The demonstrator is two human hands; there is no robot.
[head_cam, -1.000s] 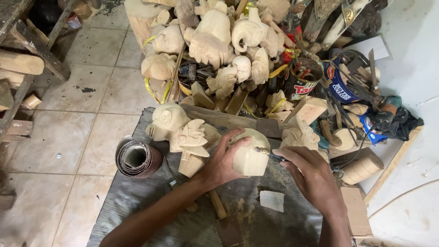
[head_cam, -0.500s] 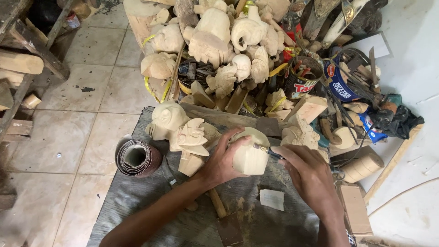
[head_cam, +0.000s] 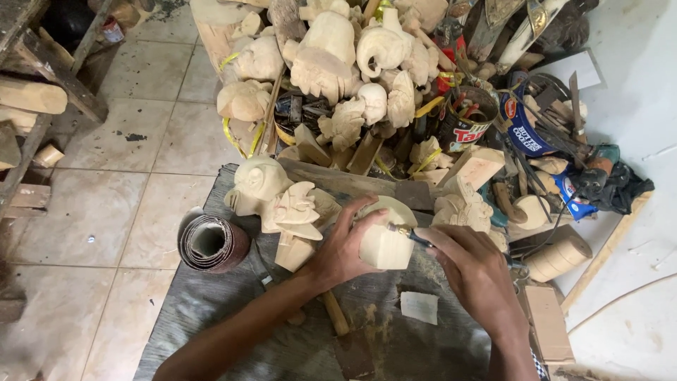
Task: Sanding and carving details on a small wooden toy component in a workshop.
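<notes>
My left hand (head_cam: 343,248) grips a pale, rounded wooden carving (head_cam: 386,236) and holds it against the grey mat (head_cam: 233,317). A thin carving tool (head_cam: 407,235) is held in my right hand (head_cam: 471,271), its tip touching the carving's right side. Just left of the carving lie two finished pale figures, a winged one (head_cam: 293,212) and a round-headed one (head_cam: 255,183). A wooden stick handle (head_cam: 335,315) lies under my left wrist.
A roll of sandpaper (head_cam: 211,243) stands on the mat's left edge. A heap of pale carved figures (head_cam: 338,63), cans (head_cam: 467,123) and tools fills the back. A small paper square (head_cam: 419,307) lies on the mat. Wooden blocks (head_cam: 550,328) sit at right; tiled floor (head_cam: 106,212) at left.
Both hands stay on the carving with only slight shifts; the tool tip has stayed at the carving's right side.
</notes>
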